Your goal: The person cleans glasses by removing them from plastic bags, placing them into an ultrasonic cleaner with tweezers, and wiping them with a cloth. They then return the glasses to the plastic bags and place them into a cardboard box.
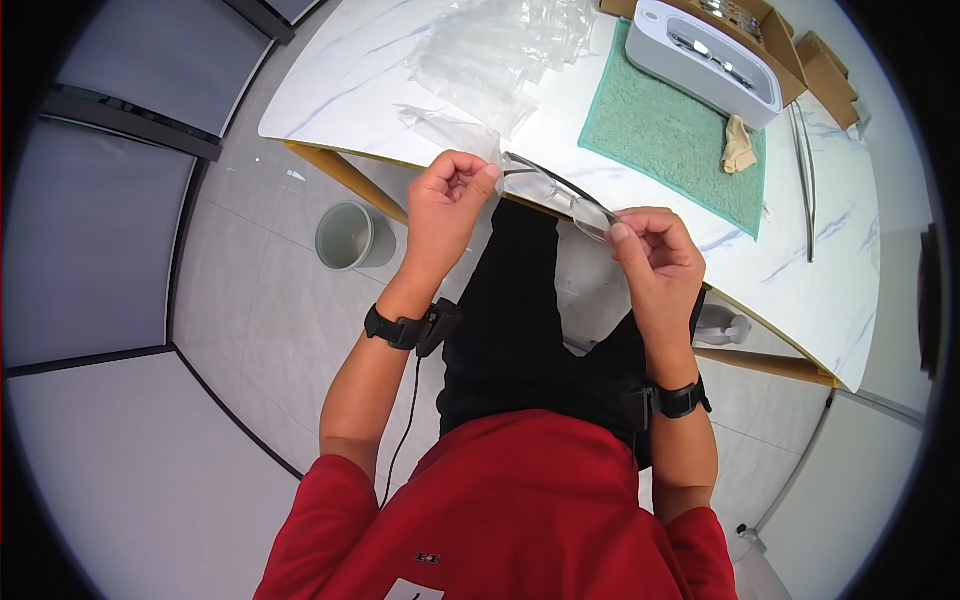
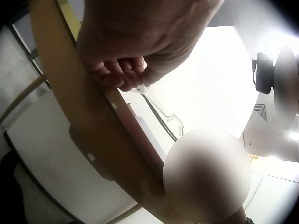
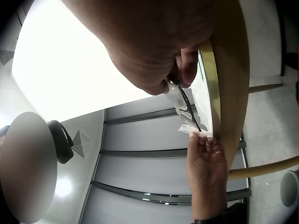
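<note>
A pair of eyeglasses (image 1: 566, 182) with dark temples and clear lenses spans the space between both hands, over the table's front edge. My right hand (image 1: 662, 262) grips the glasses by one end, near a lens. My left hand (image 1: 447, 212) pinches a clear plastic bag (image 1: 452, 132) between thumb and forefinger, right at the far temple tips. From the right wrist, the dark temple (image 3: 188, 103) runs toward the bag's whitish edge (image 3: 188, 129) at the left fingertips. The left wrist view shows the curled left hand (image 2: 135, 51) close over the table edge.
More clear bags (image 1: 500, 50) lie on the marbled table (image 1: 350, 60). A green towel (image 1: 650, 140) bears a white basin-like device (image 1: 650, 55) with glasses inside, plus a beige cloth (image 1: 738, 148). Behind stands a cardboard box (image 1: 785, 65). A bin (image 1: 345, 238) is on the floor.
</note>
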Demonstrator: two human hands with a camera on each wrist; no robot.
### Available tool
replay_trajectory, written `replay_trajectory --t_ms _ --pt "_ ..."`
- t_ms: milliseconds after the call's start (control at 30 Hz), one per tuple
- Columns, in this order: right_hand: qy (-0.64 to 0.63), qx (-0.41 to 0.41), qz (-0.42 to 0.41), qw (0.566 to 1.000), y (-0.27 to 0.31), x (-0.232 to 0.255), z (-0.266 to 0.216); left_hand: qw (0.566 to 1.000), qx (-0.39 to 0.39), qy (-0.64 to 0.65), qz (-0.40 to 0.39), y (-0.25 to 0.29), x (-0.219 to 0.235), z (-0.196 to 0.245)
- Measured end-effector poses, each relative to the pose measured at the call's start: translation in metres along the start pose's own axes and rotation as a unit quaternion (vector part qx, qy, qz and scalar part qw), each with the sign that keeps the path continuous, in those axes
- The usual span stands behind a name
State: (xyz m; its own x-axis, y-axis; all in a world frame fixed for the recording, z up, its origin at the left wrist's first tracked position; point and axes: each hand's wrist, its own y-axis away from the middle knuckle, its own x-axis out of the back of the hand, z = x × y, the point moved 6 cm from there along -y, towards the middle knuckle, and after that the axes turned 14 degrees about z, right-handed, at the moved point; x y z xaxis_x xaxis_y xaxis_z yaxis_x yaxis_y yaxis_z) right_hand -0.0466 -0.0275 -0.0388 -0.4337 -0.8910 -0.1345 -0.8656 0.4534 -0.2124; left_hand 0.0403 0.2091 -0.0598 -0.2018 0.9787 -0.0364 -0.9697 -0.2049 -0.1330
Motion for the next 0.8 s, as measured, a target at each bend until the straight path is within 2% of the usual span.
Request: replay_trajectory --t_ms 800 --pt "0.011 0.007 0.0 1.0 -0.0001 0.001 -0.0004 1.0 0.001 0.004 0.0 0.0006 -0.0004 -0.0008"
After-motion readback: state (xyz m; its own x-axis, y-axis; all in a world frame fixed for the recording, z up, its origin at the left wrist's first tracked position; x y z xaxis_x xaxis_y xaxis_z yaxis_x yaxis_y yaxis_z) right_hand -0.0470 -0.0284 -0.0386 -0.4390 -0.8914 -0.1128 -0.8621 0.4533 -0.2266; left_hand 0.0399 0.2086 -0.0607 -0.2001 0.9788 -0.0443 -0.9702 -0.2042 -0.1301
